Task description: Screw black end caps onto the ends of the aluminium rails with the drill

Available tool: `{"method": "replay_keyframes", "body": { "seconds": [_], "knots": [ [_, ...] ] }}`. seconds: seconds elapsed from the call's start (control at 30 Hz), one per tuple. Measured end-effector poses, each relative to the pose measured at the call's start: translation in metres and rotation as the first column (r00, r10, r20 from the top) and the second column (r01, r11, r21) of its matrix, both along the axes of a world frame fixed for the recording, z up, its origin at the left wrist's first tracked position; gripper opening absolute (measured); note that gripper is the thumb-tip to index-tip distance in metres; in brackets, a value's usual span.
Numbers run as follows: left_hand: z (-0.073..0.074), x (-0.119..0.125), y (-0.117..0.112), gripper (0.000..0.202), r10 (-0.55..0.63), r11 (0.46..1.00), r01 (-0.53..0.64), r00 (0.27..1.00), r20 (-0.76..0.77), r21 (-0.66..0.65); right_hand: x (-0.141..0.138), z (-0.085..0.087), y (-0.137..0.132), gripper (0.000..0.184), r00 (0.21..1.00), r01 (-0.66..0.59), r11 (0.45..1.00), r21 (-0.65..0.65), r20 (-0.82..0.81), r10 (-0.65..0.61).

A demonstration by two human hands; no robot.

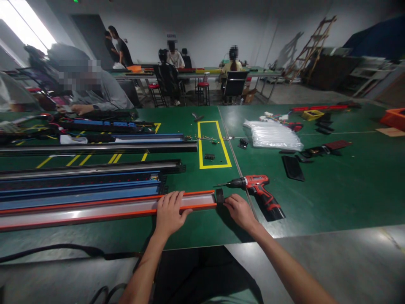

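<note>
A long rail with orange edges and a pale channel (110, 210) lies across the green table, running out of view on the left. My left hand (171, 211) is laid over the rail near its right end, fingers across the top and thumb on the near side. A black end cap (219, 196) sits at the rail's right end. Against the cap's outer side are the closed fingertips of my right hand (237, 209); any small part between them is hidden. Just behind that hand lies a red and black cordless drill (257, 185), its bit pointing left.
Several blue and black rails (136, 194) lie parallel behind the orange one. Farther back are a yellow tape rectangle (215, 167) with small hardware, bubble wrap (274, 136) and a black flat piece (292, 167). A person in grey (107, 90) sits across the table at left.
</note>
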State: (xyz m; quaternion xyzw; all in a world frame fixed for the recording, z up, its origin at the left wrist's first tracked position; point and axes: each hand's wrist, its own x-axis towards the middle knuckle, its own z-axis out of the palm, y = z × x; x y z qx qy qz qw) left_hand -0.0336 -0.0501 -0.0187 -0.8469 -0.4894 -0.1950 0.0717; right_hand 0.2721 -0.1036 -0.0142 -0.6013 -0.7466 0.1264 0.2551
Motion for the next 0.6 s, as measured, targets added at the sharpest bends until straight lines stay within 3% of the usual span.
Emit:
{"method": "replay_keyframes", "body": {
  "seconds": [0.23,0.6],
  "knots": [
    [-0.0011,-0.0006,0.0002,0.065,0.000,1.000,0.000,1.000,-0.010,0.010,-0.0039,0.0004,0.0081,0.023,0.990,-0.105,0.994,-0.013,0.097,0.106],
    [-0.0003,-0.0001,-0.0001,0.064,0.005,1.000,-0.005,1.000,0.000,-0.008,-0.0016,0.0059,0.0053,0.013,0.977,-0.147,0.987,-0.061,0.145,0.154]
  ]
}}
